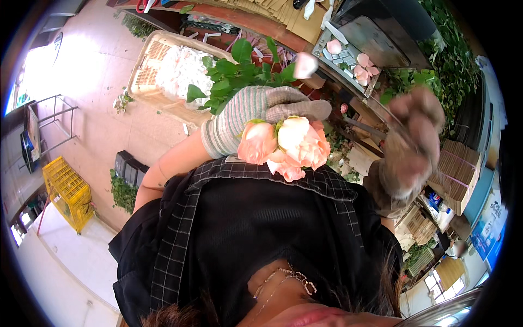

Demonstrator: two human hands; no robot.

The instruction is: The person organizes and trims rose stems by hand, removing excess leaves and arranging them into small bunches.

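Note:
My left hand (pixel 253 108), in a striped knit glove with dirty fingertips, is closed around a small bunch of roses. The pale pink-peach rose heads (pixel 302 143) face my chest, just below the fingers. Green rose leaves (pixel 241 69) stick out beyond the hand; the gripped stems are mostly hidden. My right hand (pixel 414 135), in a soiled glove, is raised to the right of the flowers and blurred by motion. A thin dark line crosses it, and I cannot tell whether the fingers hold anything. A loose pink petal (pixel 305 65) shows just beyond my left fingers.
A cream plastic crate (pixel 141 61) holds white pieces. Ahead is a wooden workbench (pixel 265 24) with brown card sheets and a metal tray (pixel 347 71) bearing petals and staple strips. Bundled cardboard (pixel 457 167) stands right. A yellow crate (pixel 67 192) is at far left.

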